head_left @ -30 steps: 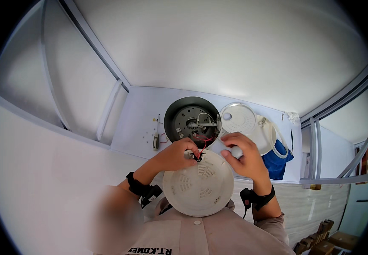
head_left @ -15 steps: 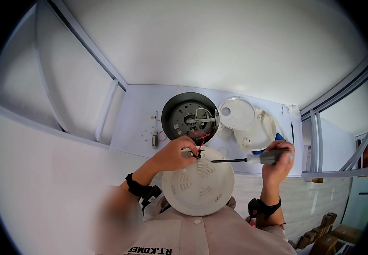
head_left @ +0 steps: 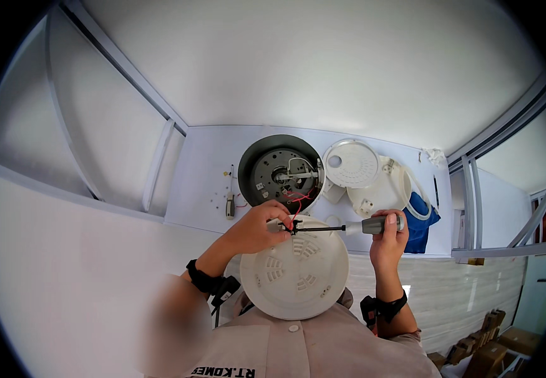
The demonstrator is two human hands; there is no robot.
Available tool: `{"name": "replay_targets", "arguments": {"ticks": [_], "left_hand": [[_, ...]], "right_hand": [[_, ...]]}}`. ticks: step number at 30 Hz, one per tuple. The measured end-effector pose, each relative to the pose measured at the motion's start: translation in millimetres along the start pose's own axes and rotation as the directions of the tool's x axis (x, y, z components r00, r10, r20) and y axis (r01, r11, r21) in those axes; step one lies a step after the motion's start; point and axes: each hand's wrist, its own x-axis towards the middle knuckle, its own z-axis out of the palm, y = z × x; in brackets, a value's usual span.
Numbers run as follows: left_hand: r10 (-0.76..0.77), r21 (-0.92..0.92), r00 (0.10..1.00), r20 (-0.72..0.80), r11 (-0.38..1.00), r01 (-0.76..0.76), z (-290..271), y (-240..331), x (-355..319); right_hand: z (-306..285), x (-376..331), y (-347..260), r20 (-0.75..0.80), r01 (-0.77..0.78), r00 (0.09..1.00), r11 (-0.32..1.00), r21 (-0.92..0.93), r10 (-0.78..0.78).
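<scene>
My left hand (head_left: 261, 228) is closed on a small black part (head_left: 290, 227) that has red wires (head_left: 296, 205) attached. This part sits at the far edge of a round, cream plastic cover (head_left: 295, 277) with vent slots, close against my body. In my right hand (head_left: 389, 242) is a screwdriver (head_left: 374, 225) with a grey and white handle, its dark shaft level and its tip at the black part. The red wires run up into a dark, round metal housing (head_left: 248, 157) standing open on the table, with a perforated plate and a bracket inside.
On the white table (head_left: 197, 145), a second screwdriver (head_left: 230, 205) and several small screws lie left of the housing. To its right are a white perforated lid (head_left: 352, 164), a cream round part (head_left: 383, 195) with a curved handle, and a blue cloth (head_left: 419, 230). Cardboard boxes (head_left: 487, 359) stand at lower right.
My right hand has moved left, bringing the screwdriver's tip from beside the black part onto it. The blue cloth shows more fully. My left hand has stayed in place.
</scene>
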Motion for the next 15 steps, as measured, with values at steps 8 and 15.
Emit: {"name": "replay_targets", "arguments": {"ticks": [8, 15], "left_hand": [[-0.006, -0.026, 1.000, -0.002, 1.000, 0.006, 0.8, -0.3, -1.2], [-0.022, -0.032, 1.000, -0.013, 0.999, 0.022, 1.1, -0.8, -2.7]], "right_hand": [[8.7, -0.9, 0.4, -0.013, -0.015, 1.000, 0.999, 0.041, 0.016], [9.8, 0.2, -4.6, 0.004, -0.023, 1.000, 1.000, 0.008, 0.023]]}}
